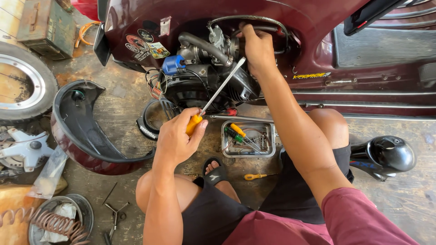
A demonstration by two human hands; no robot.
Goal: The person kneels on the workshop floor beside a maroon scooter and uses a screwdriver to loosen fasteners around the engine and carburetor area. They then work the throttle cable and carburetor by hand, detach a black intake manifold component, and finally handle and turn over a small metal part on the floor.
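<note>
The left hand (175, 138) grips a yellow-handled screwdriver (217, 94), its tip buried in the scooter engine (204, 81). The right hand (257, 47) clutches a hose (259, 28) above. A slip could gouge the wires (156, 86) nearby or jab those right fingers.

A long screwdriver (213, 97) with an orange handle and a slim, bright metal shaft lies on a diagonal, handle low at the left and tip high at the right. The handle sits inside the closed left hand (177, 138), with only its orange end showing between thumb and fingers. The shaft crosses the dark, finned engine (213, 72) of a maroon scooter, and its tip ends at the grey metal parts near the engine's top. The right hand (256, 47) rests on the engine's upper right side, fingers curled over a black hose (263, 28) just below the curved body opening.
</note>
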